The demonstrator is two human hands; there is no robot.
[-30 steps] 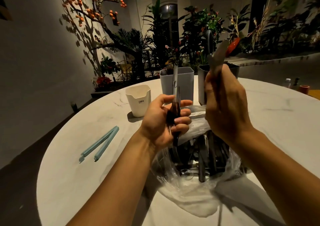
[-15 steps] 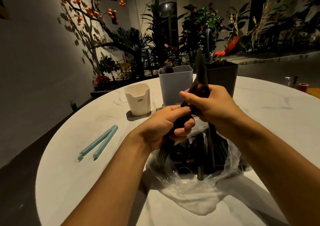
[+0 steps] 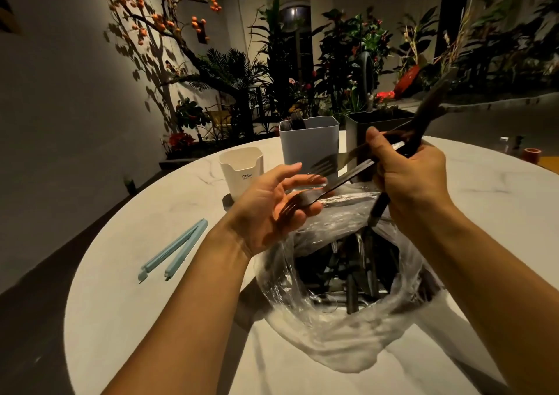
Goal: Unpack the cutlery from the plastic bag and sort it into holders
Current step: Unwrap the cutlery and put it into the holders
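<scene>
A clear plastic bag (image 3: 317, 328) lies open on the white table (image 3: 151, 319), with several dark cutlery pieces (image 3: 357, 270) inside. Above the bag, my right hand (image 3: 414, 180) grips a bundle of cutlery: a knife (image 3: 435, 101) pointing up to the right and two forks. One fork (image 3: 332, 184) reaches left, its tines lying in my left hand (image 3: 266, 210), whose fingers are loose and spread. Behind stand a white holder (image 3: 242, 170), a grey-blue holder (image 3: 308, 143) with cutlery in it, and a dark holder (image 3: 360, 125).
A light blue bag clip (image 3: 175, 252) lies open on the table to the left. Small items, one an orange cup (image 3: 531, 154), sit at the far right. Plants and a wall stand beyond the table's far edge.
My hands have come apart. The right hand has lifted the bundle to the right and tipped it sideways. The left hand has let go of its grip and opened under a fork's tines.
</scene>
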